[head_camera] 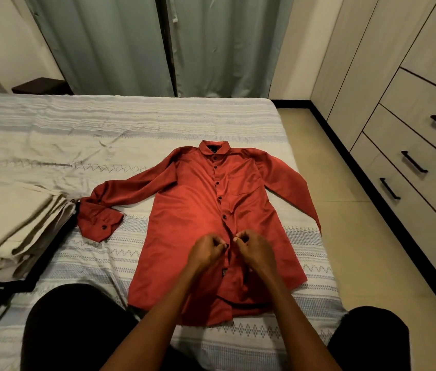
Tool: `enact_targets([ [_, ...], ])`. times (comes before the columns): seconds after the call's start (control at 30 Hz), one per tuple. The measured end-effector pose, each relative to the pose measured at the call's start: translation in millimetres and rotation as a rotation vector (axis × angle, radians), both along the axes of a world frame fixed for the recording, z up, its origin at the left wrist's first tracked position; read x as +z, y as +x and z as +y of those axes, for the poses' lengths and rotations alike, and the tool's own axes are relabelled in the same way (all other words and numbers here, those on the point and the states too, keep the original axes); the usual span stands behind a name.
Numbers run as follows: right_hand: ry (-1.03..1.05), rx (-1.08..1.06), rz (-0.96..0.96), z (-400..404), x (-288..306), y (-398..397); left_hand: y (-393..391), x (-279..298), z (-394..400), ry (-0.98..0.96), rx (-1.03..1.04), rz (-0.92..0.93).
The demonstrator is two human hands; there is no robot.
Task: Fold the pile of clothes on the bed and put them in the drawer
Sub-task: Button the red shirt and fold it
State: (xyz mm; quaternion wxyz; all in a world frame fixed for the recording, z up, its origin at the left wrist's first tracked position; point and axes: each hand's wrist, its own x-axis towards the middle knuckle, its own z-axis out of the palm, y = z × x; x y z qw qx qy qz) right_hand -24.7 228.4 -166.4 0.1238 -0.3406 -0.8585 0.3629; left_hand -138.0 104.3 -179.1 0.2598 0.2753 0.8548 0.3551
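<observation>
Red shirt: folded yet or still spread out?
Spread: the red shirt lies flat on the bed, front up, sleeves out, unfolded.

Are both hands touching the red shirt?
Touching. The head view shows the left hand and right hand pinching the red shirt along its button strip.

place: home bedroom | cues: bed [51, 124] with patterned sheet, curtains [131, 44], built-in wardrobe drawers [425, 145]

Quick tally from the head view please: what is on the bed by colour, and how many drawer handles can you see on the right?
Red shirt: 1
Cream folded stack: 1; separate pieces cannot be counted
Black drawer handles: 3
Total: 5
</observation>
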Motion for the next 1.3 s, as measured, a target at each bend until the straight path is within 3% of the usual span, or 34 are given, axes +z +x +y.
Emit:
enact_targets([
  [0.2, 0.073, 0.09, 0.049, -16.2, -4.5, -4.8, -2.3, 14.9, -0.2, 0.08, 0.033, -0.272],
  [0.7, 0.174, 0.057, 0.158, -29.7, -17.4, 2.7, -2.9, 17.0, -5.5, 0.177, 0.105, -0.4],
  [0.97, -0.072, 0.068, 0.126, -20.5, -14.4, -4.2, -2.7, 11.4, -7.9, 0.199, 0.175, -0.49],
  [1.3, 0.044, 0.102, 0.125, -27.0, -33.3, -8.8, 1.3, 9.9, -6.8, 0.217, 0.405, -0.789],
])
